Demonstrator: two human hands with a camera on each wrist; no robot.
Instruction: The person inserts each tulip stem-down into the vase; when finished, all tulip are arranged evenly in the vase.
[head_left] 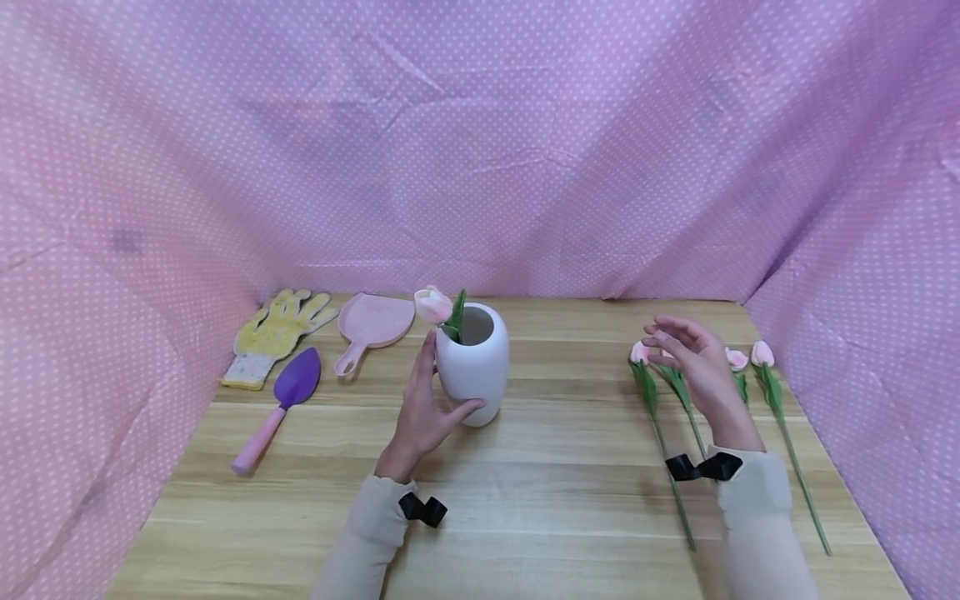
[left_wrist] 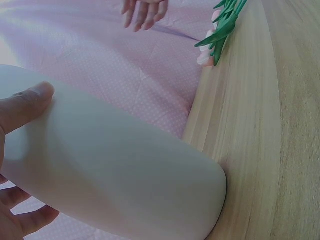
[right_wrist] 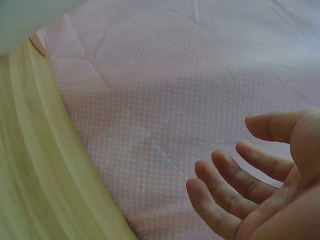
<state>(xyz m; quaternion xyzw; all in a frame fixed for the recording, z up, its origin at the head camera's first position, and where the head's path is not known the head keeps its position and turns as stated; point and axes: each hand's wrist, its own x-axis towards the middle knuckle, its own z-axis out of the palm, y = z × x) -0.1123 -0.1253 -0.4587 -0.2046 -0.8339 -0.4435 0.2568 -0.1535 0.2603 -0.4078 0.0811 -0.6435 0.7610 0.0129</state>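
A white vase (head_left: 474, 375) stands on the wooden table, with one pink-and-white tulip (head_left: 433, 306) leaning out of its mouth to the left. My left hand (head_left: 426, 408) grips the vase's side; in the left wrist view the thumb (left_wrist: 30, 102) lies across its near face and the other fingers curl around the far side. Held above the tulips on the right, my right hand (head_left: 701, 371) has loosely bent, spread fingers and holds nothing. Beneath and beside it lie several tulips, among them one at the left (head_left: 652, 396) and one at the far right (head_left: 771, 392).
To the left of the vase lie a pink dustpan (head_left: 378, 321), a yellow-and-white glove (head_left: 273, 329) and a trowel (head_left: 296, 379) with a purple blade and pink handle. Pink dotted cloth (head_left: 480, 167) hangs behind the table (head_left: 555, 517) and at both sides.
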